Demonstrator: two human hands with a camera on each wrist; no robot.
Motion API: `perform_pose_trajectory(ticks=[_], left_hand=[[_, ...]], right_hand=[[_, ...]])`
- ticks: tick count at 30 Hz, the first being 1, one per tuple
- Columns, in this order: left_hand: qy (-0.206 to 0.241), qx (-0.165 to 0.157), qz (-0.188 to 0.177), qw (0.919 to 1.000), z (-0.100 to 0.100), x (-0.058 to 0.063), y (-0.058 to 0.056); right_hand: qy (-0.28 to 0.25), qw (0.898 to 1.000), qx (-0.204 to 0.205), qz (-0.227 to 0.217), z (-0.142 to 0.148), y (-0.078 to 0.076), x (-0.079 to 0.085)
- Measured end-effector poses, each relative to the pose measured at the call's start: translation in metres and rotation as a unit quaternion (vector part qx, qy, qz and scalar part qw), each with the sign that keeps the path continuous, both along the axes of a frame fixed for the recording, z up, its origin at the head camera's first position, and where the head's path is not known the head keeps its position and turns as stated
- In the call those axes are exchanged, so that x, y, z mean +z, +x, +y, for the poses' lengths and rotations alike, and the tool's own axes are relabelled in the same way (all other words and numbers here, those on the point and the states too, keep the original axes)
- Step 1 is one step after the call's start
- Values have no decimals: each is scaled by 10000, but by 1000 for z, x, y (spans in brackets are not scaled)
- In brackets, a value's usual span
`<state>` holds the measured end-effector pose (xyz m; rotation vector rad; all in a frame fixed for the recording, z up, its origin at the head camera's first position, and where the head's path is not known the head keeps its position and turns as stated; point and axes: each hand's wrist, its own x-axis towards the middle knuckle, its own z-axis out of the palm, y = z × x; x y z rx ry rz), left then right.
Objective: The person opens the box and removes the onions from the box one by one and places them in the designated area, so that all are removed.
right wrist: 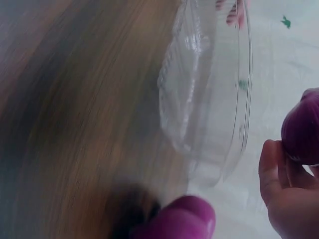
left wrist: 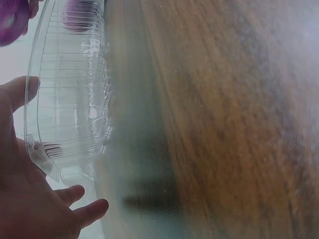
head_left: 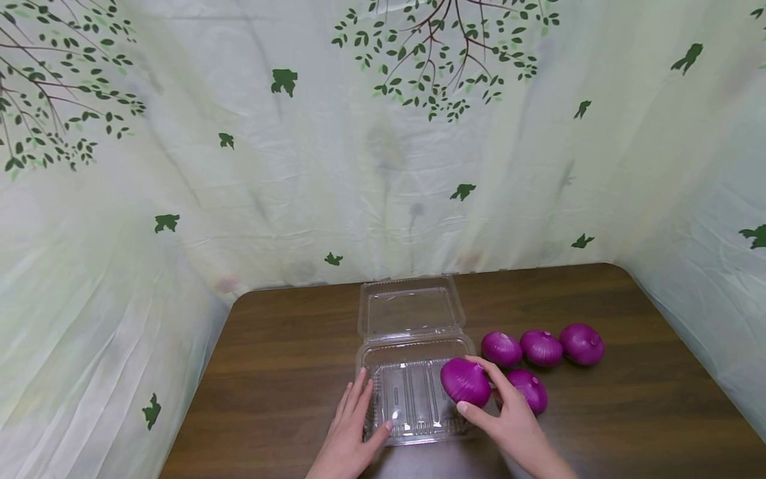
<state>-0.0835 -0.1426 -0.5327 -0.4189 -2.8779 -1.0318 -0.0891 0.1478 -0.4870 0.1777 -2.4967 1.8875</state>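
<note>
In the head view my right hand (head_left: 513, 416) grips a purple onion (head_left: 465, 382) between thumb and fingers. That onion is over the right side of a clear plastic clamshell container (head_left: 413, 439). The right wrist view shows the held onion (right wrist: 303, 127) raised above the level of the container's rim (right wrist: 246, 99). My left hand (head_left: 353, 429) rests at the container's near left corner, fingers straight along its left side. In the left wrist view its thumb (left wrist: 30, 92) lies at the container's rim. The lid (head_left: 411, 309) is folded back flat on the table, away from me.
Right of the container, three onions stand in a row: a left one (head_left: 501, 349), a middle one (head_left: 541, 348) and a right one (head_left: 582, 344). Another onion (head_left: 528, 391) sits nearer, partly behind my right hand. A leaf-patterned curtain (head_left: 383, 166) hangs behind the wooden table (head_left: 281, 359).
</note>
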Motion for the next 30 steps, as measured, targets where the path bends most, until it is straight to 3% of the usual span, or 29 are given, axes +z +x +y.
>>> perform_pose_trajectory(ticks=[8,20,30], left_hand=[[35,11,-156,9999,0,-1,0],[41,15,-307,9995,0,-1,-1],[76,17,-374,9993,1,1,0]], right_hand=[[160,9993,159,290,26,5,4],[727,9953,81,642,62,10,2],[1324,9875,-522,685,90,16,0]])
